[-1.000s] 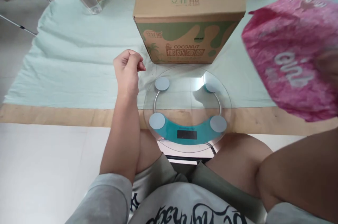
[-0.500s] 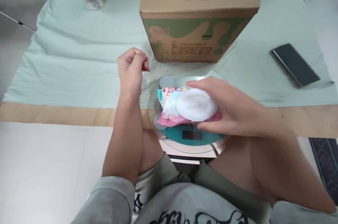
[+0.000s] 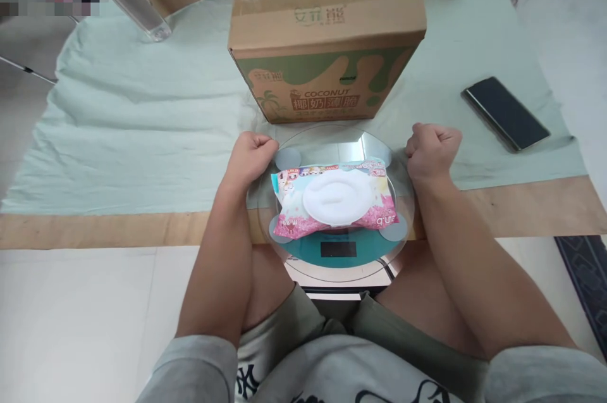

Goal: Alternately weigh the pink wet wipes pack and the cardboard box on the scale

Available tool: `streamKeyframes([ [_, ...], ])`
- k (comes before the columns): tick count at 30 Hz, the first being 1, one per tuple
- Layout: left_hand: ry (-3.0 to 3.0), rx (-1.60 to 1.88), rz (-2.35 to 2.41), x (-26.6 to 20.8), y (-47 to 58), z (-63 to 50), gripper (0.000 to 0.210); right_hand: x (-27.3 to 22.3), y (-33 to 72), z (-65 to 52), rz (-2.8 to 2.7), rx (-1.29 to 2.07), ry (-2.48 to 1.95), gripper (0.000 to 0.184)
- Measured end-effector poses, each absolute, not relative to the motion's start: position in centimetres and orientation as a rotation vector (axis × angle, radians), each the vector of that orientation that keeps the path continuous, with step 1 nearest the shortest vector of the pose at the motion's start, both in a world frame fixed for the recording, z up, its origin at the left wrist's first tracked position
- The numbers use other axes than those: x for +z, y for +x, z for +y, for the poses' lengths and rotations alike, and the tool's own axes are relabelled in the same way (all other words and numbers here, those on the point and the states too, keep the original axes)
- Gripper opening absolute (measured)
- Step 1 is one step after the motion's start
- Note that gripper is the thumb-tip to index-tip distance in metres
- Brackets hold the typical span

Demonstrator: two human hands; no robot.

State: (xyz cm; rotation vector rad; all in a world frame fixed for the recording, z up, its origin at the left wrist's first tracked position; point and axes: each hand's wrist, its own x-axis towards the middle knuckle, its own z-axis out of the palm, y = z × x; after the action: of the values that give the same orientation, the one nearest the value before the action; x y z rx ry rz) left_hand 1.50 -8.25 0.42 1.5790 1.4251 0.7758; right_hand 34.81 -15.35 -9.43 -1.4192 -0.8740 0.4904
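A pack of wet wipes (image 3: 290, 210) with a white oval lid lies flat on a round glass scale (image 3: 303, 254). The scale's dark display faces me and looks blank. On the left, my left hand (image 3: 250, 159) is a closed fist beside the scale's upper left rim. My right hand (image 3: 432, 151), also a fist, rests on the cloth just off the scale's right side. Neither hand touches the wipes, and I see nothing in either one.
A cardboard box (image 3: 327, 77) with coconut print stands right behind the scale. To the right lies a black smartphone (image 3: 506, 113) on the pale green cloth (image 3: 142, 137). Clear plastic-like columns (image 3: 142, 11) stand at the back left and back right. A wooden edge (image 3: 109, 229) runs along the front.
My right hand has let go of the wipes pack, moved right and closed into a fist. My left fist has come down closer to the scale. The camera view has shifted somewhat.
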Motion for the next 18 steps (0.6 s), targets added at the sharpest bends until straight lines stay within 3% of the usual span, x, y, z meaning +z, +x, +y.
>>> streamKeyframes([
  [4,1.726,0.571,1.461,0.9,1.8,-8.4,0.032,-7.7,34.4,-15.5,-0.965,0.459,-1.384,0.083],
  [8,1.78,0.471,1.497,1.2,1.8,-8.4,0.032,-2.5,32.5,-17.4,-1.234,0.321,-1.269,0.075],
  [11,1.8,0.441,1.52,1.3,1.9,-8.3,0.032,2.1,29.1,-20.3,-1.582,0.274,-1.11,0.057],
  [13,1.812,0.43,1.522,1.3,2.0,-8.2,0.032,4.1,26.7,-22.1,-1.879,0.253,-1.03,0.026],
  [14,1.816,0.426,1.519,1.4,2.0,-8.3,0.032,4.5,25.8,-22.8,-2.043,0.243,-1.041,0.025],
  [16,1.819,0.426,1.505,1.5,2.0,-8.4,0.032,4.6,24.7,-23.6,-2.286,0.173,-1.133,0.05],
  [18,1.815,0.437,1.489,1.5,2.0,-8.5,0.033,4.0,24.4,-23.8,-2.375,0.072,-1.214,0.063],
])
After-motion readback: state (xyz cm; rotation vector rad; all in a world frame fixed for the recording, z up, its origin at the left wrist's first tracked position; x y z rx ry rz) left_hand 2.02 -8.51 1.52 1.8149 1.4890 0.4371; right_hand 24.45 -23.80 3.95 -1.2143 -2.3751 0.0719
